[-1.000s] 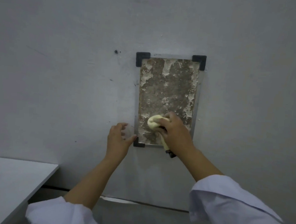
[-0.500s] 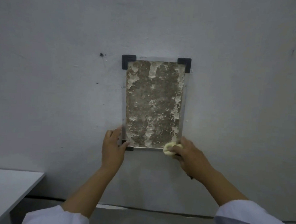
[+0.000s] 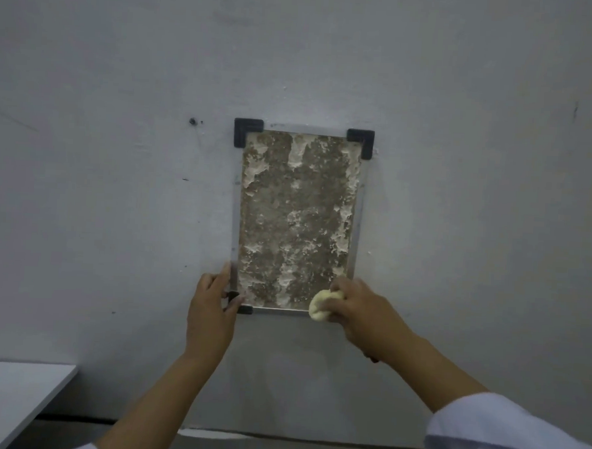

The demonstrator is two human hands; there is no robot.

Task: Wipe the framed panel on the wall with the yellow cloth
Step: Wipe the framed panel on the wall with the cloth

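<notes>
Fingers of my right hand point(image 3: 362, 310) curl around the bunched yellow cloth point(image 3: 322, 306), pressing it to the framed panel point(image 3: 296, 221) at its lower right corner. Left hand point(image 3: 211, 309), fingers together, braces the lower left edge, likely to steady the frame during wiping.

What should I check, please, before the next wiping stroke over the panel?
1. Balled yellow cloth gripped in right hand: ok.
2. Cloth touching the brown, white-flaked framed panel: ok, at its lower right corner.
3. Left hand steadying the frame's lower left edge: ok.
4. Black corner brackets seated: the top two look ok; lower right hidden, cannot tell.
5. Panel clean: not ok, white flakes cover much of it.
6. Path upward clear: ok.
</notes>
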